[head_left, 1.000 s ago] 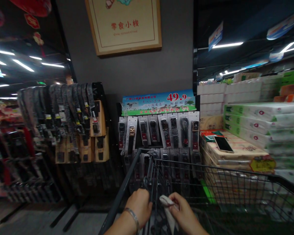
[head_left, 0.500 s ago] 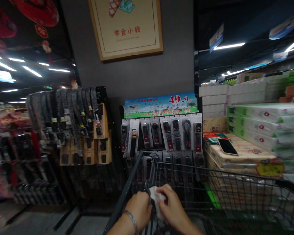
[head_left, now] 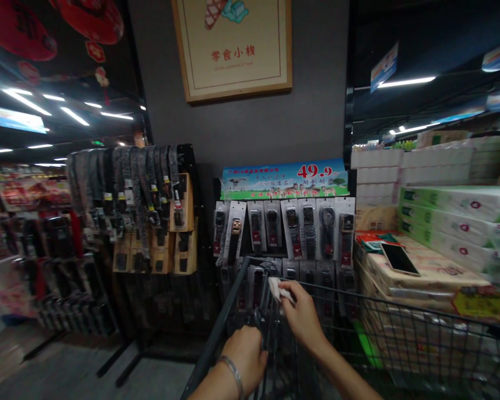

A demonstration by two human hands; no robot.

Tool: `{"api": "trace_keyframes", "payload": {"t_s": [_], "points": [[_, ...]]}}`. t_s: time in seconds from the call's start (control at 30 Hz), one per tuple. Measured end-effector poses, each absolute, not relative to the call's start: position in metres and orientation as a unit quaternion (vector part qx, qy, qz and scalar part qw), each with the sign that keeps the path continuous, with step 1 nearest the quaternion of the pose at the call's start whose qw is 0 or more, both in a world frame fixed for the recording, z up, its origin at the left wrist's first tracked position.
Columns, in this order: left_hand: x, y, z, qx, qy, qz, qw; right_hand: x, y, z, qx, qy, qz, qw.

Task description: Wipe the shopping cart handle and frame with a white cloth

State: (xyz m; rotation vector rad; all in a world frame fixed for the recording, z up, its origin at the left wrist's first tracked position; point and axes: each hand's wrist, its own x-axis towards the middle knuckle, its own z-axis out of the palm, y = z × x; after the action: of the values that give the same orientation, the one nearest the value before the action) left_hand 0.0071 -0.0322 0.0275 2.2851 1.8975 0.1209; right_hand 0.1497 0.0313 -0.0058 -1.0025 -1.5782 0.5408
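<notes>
My right hand [head_left: 302, 314] pinches a crumpled white tissue or cloth [head_left: 276, 290] against the dark metal frame inside the shopping cart [head_left: 229, 303]. Lower and to its left, my left hand [head_left: 245, 351], with a silver bracelet at the wrist, is closed in a fist around part of the cart's frame. Its fingertips are mostly hidden behind the back of the hand. The cart's wire side stretches away to the right.
Packaged belts [head_left: 308, 222] hang ahead beneath a blue price sign [head_left: 283, 180]. More belts [head_left: 104, 183] hang on a rack at the left. A phone [head_left: 400, 259] lies on stacked tissue packs [head_left: 433, 272] at the right, just past the cart's side.
My right hand has moved forward along the cart frame with the white tissue or cloth, away from my left hand. The left hand keeps its grip. The view has turned slightly left.
</notes>
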Motion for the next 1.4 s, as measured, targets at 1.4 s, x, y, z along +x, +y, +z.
{"api": "trace_keyframes", "payload": {"t_s": [1.4], "points": [[-0.007, -0.054, 0.171, 0.761, 0.370, 0.507, 0.163, 0.203, -0.061, 0.182, -0.293, -0.721, 0.263, 0.571]]}}
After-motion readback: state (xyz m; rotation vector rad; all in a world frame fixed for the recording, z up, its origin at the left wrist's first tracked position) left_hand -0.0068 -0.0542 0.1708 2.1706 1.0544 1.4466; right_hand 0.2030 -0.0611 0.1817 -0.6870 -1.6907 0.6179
